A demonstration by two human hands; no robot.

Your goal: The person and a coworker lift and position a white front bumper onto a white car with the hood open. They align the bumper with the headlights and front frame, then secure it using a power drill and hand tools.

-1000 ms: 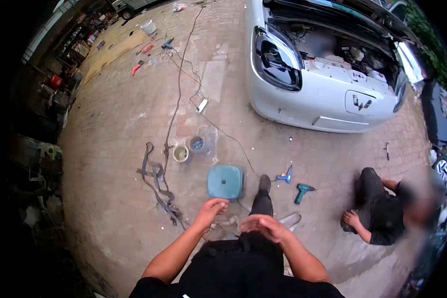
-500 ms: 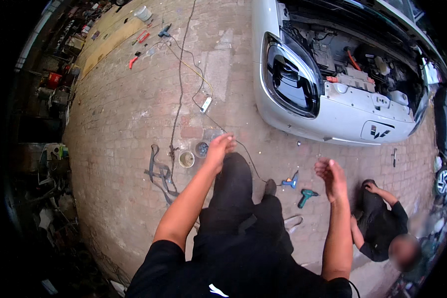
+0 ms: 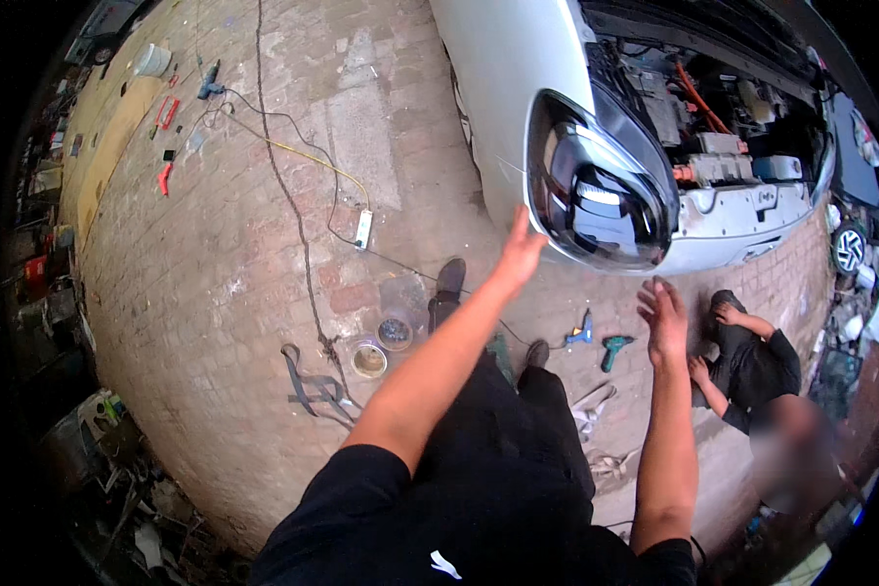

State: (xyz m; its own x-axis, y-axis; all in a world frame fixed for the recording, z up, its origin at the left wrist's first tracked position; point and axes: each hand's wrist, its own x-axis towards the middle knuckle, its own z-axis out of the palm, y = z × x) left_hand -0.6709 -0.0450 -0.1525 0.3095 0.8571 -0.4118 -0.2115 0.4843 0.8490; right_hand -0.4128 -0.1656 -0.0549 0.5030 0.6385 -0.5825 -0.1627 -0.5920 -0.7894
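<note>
A white car's front corner (image 3: 518, 59) with a large dark headlight (image 3: 606, 195) is before me. My left hand (image 3: 524, 252) rests against the bumper at the headlight's lower left edge, fingers stretched out and holding nothing. Just below the headlight's lower right end, my right hand (image 3: 663, 317) is raised with fingers apart and slightly bent. It holds nothing, and whether it touches the bumper I cannot tell. Right of the headlight, the uncovered engine bay shows orange cables (image 3: 698, 98).
Near my feet lie a blue glue gun (image 3: 580, 329) and a green cordless drill (image 3: 613, 352). Two small buckets (image 3: 369, 360), a grey strap (image 3: 301, 383) and a power strip (image 3: 363, 230) with cords are to the left. A co-worker (image 3: 762, 371) sits at the right.
I have risen and come closer to the car. My left hand has moved forward and right onto the bumper by the headlight; my right hand has moved up close under it.
</note>
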